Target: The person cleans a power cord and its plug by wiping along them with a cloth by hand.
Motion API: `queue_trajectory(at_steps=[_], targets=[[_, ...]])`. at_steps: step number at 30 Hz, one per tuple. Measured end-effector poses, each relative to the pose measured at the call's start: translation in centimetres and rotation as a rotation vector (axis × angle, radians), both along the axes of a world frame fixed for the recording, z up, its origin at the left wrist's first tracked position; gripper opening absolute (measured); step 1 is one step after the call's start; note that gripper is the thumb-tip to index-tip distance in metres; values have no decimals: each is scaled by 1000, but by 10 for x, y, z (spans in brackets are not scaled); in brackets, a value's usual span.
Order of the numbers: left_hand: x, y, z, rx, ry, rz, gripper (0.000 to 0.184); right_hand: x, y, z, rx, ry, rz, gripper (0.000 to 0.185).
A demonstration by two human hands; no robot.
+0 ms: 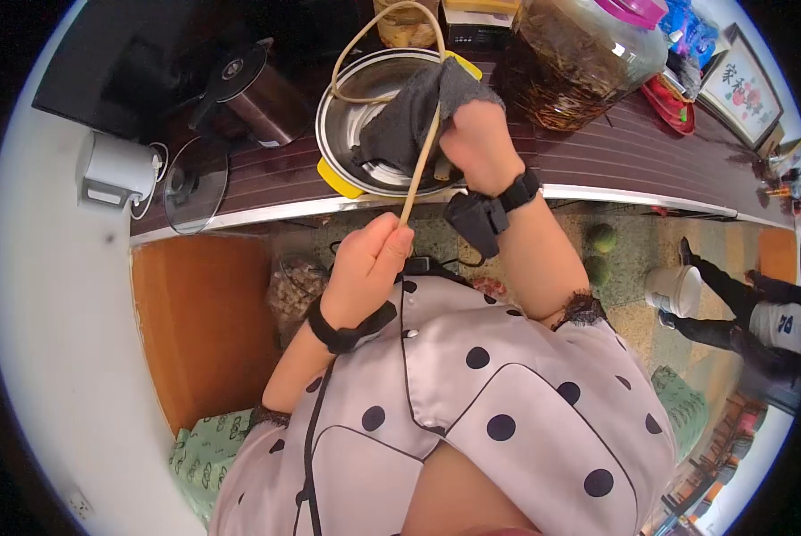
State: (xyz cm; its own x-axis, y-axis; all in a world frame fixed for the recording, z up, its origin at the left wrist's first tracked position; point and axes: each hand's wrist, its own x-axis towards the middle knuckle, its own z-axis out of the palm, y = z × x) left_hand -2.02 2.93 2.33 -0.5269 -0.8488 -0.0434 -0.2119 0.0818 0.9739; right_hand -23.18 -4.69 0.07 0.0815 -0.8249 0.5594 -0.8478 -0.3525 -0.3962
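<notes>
My left hand (365,268) is closed around one end of a beige cord (425,161), close to my body at the counter's front edge. My right hand (481,147) grips a dark grey cloth (399,125), which is bunched against the cord over a steel pot (325,125) with yellow handles. From the cloth the cord runs up in a wide loop and back down into the pot. Part of the cloth hangs inside the pot. The fingers of my right hand are partly hidden by the cloth.
On the dark counter stand a kettle (249,94), a glass lid (197,183) and a large jar (570,67) with a pink cap. A framed picture (742,87) is at the right. Below are a white bucket (674,290) and a person (775,323) on the floor.
</notes>
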Motion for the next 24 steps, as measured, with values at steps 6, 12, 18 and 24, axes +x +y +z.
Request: queue_trajectory(at_steps=[6, 12, 18, 24], targets=[[1, -9, -4, -13, -35, 96, 26, 45, 66, 7, 298, 386, 133, 14], [-1, -10, -3, -132, -79, 84, 24, 60, 48, 13, -233, -202, 116, 6], [-3, 2, 0, -169, -142, -40, 26, 7, 18, 8, 181, 294, -65, 5], [4, 8, -4, -204, -251, -100, 23, -22, -18, 4, 132, 222, -79, 17]])
